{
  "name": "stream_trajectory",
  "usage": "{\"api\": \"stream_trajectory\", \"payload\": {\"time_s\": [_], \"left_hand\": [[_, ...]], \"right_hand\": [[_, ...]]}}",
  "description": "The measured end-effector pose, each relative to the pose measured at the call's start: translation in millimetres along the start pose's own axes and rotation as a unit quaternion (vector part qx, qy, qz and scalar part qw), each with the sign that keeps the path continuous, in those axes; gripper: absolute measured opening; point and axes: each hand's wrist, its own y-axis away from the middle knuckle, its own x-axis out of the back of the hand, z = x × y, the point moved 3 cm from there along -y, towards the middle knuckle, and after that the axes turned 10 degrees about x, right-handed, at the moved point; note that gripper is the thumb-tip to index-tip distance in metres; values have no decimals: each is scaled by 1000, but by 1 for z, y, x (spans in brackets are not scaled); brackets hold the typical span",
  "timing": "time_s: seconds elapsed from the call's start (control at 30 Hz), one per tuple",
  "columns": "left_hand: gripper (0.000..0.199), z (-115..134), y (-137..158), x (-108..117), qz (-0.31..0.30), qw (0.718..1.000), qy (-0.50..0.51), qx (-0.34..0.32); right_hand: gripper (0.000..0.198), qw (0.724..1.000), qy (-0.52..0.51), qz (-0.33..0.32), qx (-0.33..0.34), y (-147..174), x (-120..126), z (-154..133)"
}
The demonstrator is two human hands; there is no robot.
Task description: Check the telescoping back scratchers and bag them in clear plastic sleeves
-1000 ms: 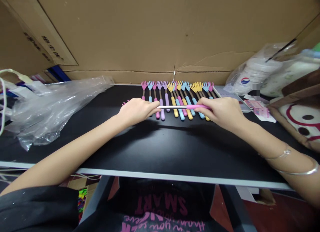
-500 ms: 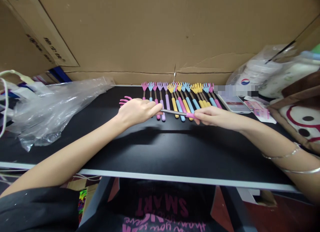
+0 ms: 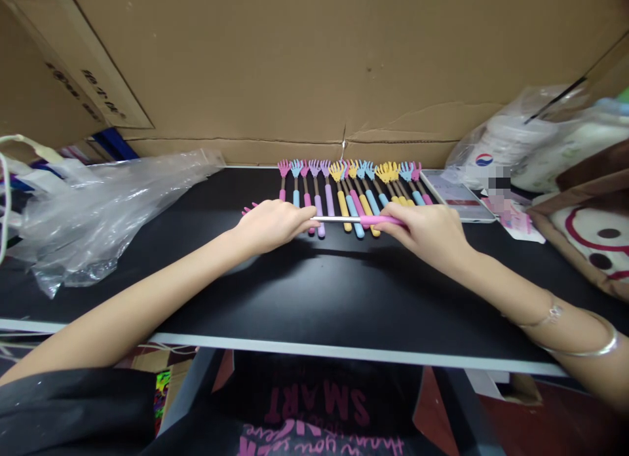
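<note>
Grasping scratcher (image 3: 344, 219); left hand (image 3: 272, 225): shaft (image 3: 337, 219); right hand (image 3: 432, 233): handle (image 3: 376, 220); inside carton (image 3: 177, 382): multicoloured pieces (image 3: 161, 392)

Black left sleeve (image 3: 73, 410); black garment (image 3: 211, 423), pink lettering (image 3: 339, 407); right arm (image 3: 506, 285): thin silver bracelet (image 3: 554, 314), wider silver bangle (image 3: 592, 354).

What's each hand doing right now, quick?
Left hand: closed, holding the back scratcher toward its pink claw end.
Right hand: closed, holding the same back scratcher by its pink handle.
</note>
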Motion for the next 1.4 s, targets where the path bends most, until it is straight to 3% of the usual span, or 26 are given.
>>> {"api": "stream_trajectory", "payload": {"time_s": [0.17, 0.27, 0.47, 0.6, 0.73, 0.9, 1.03, 1.23, 1.4], "left_hand": [[38, 1, 1, -1, -68, 980, 184, -25], [37, 1, 1, -2, -76, 970, 231, -27], [37, 5, 1, -1, -17, 996, 83, 14], [36, 9, 3, 3, 40, 999, -11, 17], [37, 11, 5, 5, 90, 995, -38, -15], [35, 15, 6, 6, 132, 990, -44, -31], [35, 17, 5, 4, 128, 991, -33, -12], [35, 13, 2, 2, 67, 997, -29, 30], [36, 3, 3, 6, 90, 993, -54, 48]], "right_hand": [[60, 996, 80, 29, 36, 1, 4, -7], [55, 994, 92, 47, 40, 2, 6, -11], [54, 995, 82, 50, 32, 3, 5, -13], [65, 998, 53, 38, 10, 2, 0, -13], [70, 1000, 8, 19, -5, 2, -7, -14], [56, 998, -61, -19, -17, 0, -9, -13], [49, 997, -62, -28, -21, -1, -7, -11], [49, 998, -47, -39, -6, -5, -5, -10], [43, 999, -17, -44, -13, -7, -1, 0]]}}
